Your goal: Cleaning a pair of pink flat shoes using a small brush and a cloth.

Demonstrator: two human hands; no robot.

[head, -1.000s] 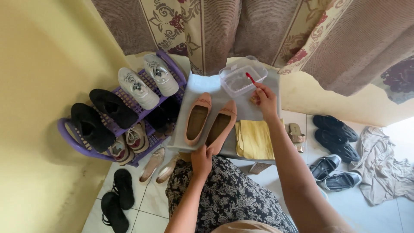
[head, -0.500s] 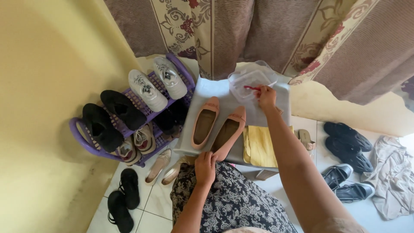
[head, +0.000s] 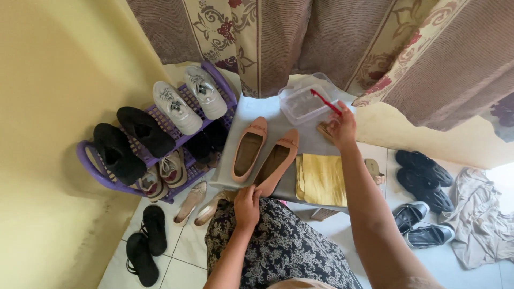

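Observation:
Two peach flat shoes lie side by side on a small grey-covered table (head: 257, 109). My left hand (head: 247, 205) grips the heel of the right flat shoe (head: 277, 161); the left flat shoe (head: 250, 148) lies free beside it. My right hand (head: 341, 127) holds a red toothbrush (head: 325, 101), its head over a clear plastic container (head: 304, 101) at the table's far edge. Next to the shoes a yellow cloth (head: 322, 179) is spread flat. A small brown object (head: 324, 130) sits under my right hand.
A purple shoe rack (head: 96, 171) on the left holds white sneakers (head: 188, 100), black shoes and others. Sandals and black flip-flops (head: 145, 243) lie on the tiled floor. Dark shoes (head: 423, 179) and a crumpled cloth (head: 484, 219) are at the right. Curtains (head: 300, 37) hang behind.
My right hand stays at the clear container while the red toothbrush tilts a little in it. My left hand keeps its grip on the shoe's heel. The view has shifted slightly.

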